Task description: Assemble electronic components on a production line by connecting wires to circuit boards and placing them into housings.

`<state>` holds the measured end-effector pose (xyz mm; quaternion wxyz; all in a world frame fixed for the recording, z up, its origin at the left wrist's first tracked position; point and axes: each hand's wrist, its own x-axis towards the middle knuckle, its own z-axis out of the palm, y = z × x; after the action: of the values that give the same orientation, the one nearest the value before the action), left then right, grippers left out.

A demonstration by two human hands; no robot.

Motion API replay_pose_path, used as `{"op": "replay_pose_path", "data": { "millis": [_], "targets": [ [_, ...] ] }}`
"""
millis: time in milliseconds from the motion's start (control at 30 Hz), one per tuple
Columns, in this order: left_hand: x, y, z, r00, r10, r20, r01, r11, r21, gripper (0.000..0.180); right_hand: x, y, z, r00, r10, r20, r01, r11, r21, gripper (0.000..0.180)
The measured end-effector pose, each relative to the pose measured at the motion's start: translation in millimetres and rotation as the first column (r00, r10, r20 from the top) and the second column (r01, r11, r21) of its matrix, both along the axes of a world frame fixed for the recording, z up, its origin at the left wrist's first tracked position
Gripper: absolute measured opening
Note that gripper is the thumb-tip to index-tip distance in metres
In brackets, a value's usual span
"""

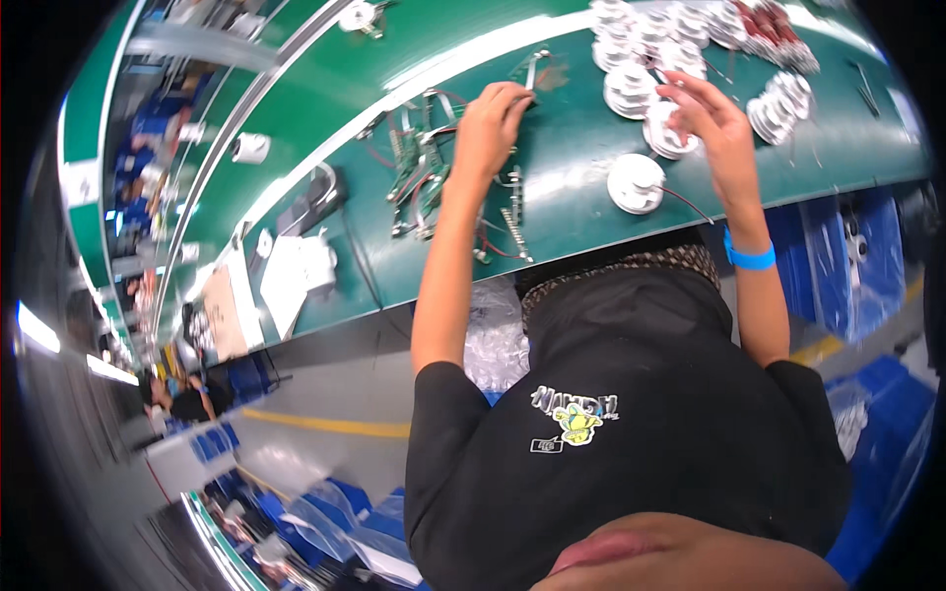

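Observation:
My left hand (490, 123) reaches out over the green bench (572, 207) with its fingers curled. Its fingertips rest at a small green circuit board (535, 71); whether they grip it does not show. Just left of that hand lies a pile of green circuit boards with red and white wires (422, 167). My right hand (711, 120), with a blue wristband (749, 259) on the wrist, is closed over a white round part (666, 140). Another white round part with a red wire (636, 183) lies nearer to me, between my two arms.
Several stacks of white round parts (641, 49) crowd the far right of the bench, with a tilted row of them (783, 103) beside my right hand. White papers (288, 281) and a black device (315, 200) lie at the left. Blue bins (852, 266) stand under the bench's right end.

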<state>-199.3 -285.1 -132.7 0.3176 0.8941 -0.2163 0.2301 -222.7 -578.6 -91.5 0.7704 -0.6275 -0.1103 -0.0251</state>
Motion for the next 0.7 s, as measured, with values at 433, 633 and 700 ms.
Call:
{"op": "replay_pose_path", "data": {
  "millis": [433,633,700],
  "targets": [
    [-51,-20,56,0.924,0.005,-0.382,-0.327,0.527,-0.784,0.047,-11,3,13,0.999,0.040,0.001,-0.039,0.990,-0.135,0.028],
    [-107,-32,62,0.950,0.000,-0.312,-0.258,0.562,-0.786,0.047,-22,4,16,0.975,0.222,-0.019,-0.217,0.966,0.139,0.017],
    [-113,-28,48,0.953,-0.147,-0.264,-0.162,0.487,-0.858,0.047,-23,6,13,0.984,0.171,0.052,-0.176,0.977,0.124,0.012]
  ]
}}
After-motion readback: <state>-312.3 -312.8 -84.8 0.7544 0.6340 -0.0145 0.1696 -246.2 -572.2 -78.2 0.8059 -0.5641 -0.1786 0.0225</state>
